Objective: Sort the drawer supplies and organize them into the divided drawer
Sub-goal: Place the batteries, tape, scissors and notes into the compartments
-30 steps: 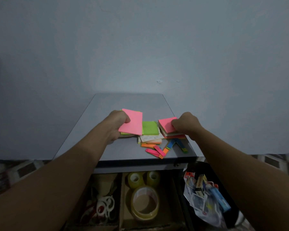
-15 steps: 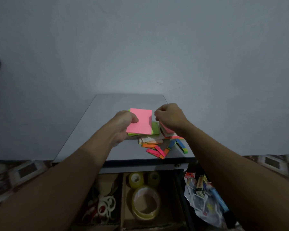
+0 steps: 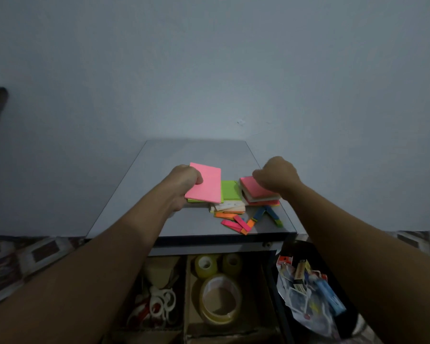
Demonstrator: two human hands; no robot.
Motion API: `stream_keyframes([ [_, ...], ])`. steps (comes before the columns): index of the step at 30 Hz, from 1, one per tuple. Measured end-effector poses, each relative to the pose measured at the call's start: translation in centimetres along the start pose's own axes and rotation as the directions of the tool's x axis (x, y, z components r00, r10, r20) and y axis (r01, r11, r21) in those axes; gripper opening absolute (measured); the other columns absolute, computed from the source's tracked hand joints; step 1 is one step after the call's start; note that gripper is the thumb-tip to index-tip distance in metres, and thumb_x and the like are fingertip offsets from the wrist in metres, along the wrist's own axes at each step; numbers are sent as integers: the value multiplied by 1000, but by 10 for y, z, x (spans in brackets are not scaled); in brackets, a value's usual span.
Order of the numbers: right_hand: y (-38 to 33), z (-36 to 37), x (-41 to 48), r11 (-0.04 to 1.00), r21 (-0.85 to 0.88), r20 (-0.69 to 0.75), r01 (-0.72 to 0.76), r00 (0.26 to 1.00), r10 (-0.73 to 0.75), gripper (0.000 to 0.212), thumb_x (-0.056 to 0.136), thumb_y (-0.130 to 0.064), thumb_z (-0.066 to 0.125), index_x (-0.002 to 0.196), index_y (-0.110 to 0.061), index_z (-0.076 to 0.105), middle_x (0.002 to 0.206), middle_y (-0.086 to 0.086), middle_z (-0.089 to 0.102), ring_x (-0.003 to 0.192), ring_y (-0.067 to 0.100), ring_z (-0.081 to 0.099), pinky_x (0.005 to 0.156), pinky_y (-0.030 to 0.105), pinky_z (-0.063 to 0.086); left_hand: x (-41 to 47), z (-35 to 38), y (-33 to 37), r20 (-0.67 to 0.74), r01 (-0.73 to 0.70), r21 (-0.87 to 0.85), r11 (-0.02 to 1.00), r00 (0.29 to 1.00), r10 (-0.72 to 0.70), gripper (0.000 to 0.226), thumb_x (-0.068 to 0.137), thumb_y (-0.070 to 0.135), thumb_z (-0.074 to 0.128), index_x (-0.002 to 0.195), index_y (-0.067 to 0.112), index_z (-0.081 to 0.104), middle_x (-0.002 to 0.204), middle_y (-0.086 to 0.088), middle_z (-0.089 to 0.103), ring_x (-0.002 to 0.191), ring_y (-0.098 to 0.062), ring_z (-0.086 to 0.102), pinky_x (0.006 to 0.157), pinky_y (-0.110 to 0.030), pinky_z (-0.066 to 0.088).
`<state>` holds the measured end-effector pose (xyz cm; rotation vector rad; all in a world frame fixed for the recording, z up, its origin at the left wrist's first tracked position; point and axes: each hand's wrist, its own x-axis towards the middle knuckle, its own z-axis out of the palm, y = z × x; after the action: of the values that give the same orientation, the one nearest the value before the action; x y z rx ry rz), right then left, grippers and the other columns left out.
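Left hand (image 3: 184, 181) grips pink-over-green pad (image 3: 207, 184); right hand (image 3: 277, 173) curls over pink-topped stack (image 3: 253, 189), grip unclear.

Both bare forearms reach forward, well apart. The left hand (image 3: 184, 184) grips a pink pad (image 3: 209, 184), thumb on top. The right hand (image 3: 277, 176) hangs knuckles-up over a stack (image 3: 256, 192), fingers curled; whether it pinches anything is hidden.
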<state>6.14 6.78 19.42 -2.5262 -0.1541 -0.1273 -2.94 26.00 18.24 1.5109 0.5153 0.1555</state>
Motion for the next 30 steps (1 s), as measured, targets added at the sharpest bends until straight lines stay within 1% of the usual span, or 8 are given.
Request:
stream_keyframes([
  [5,5,-3,-1,982,-182,185,-42,980,76,63,72,-61,75,104,-11,54,114,11,61,108,30,61,96,41,53,3,-2,-5,-20,25,11,1000,1000,-24,30,91,-8,44,118,4,51,101,-19,62,104,-39,64,92,-62,52],
  [12,-1,-3,-4,953,-301,294,40,954,53,86,64,-61,80,125,-7,52,121,12,57,113,29,56,99,41,50,5,-1,-6,-24,31,41,999,999,-30,30,90,-5,46,118,6,51,104,-18,63,104,-37,64,94,-59,53],
  [16,1,-5,-2,969,-244,302,32,952,44,66,70,-43,81,116,-4,54,109,12,58,102,28,60,91,38,56,5,-2,-5,-26,29,43,999,999,-28,31,90,-4,46,119,6,51,104,-18,63,105,-37,64,94,-58,53],
  [18,2,-8,-1,980,-198,318,7,946,57,55,73,-40,79,107,-4,55,109,14,59,97,27,60,76,33,56,6,-3,-5,-28,26,42,999,999,-24,31,90,-5,46,119,5,52,104,-18,63,105,-38,64,93,-59,53],
  [21,3,-12,0,994,-103,322,-29,945,61,45,80,-38,73,101,-4,52,104,14,57,86,26,55,55,27,43,6,-3,-4,-28,22,31,999,999,-21,29,89,-7,46,115,5,53,102,-19,63,103,-39,65,90,-62,53],
  [24,4,-14,2,997,-76,290,-35,956,55,39,83,-34,71,94,-3,50,95,12,53,82,25,51,52,26,37,6,-3,-4,-36,19,30,999,999,-18,29,89,-7,46,115,4,53,102,-20,64,102,-39,65,90,-61,53],
  [27,3,-15,3,997,-57,262,-56,963,69,28,80,-25,67,70,-8,48,74,8,47,67,21,45,51,25,33,5,-3,-4,-35,18,26,1000,999,-17,30,89,-6,46,116,4,53,100,-19,64,102,-39,65,91,-61,53],
  [30,2,-15,3,996,-76,278,-50,958,69,28,73,-28,72,74,-9,52,82,9,51,79,24,50,51,26,33,3,-3,-2,-28,19,22,1000,999,-19,28,90,-7,45,114,5,52,99,-19,63,102,-39,65,90,-62,53],
])
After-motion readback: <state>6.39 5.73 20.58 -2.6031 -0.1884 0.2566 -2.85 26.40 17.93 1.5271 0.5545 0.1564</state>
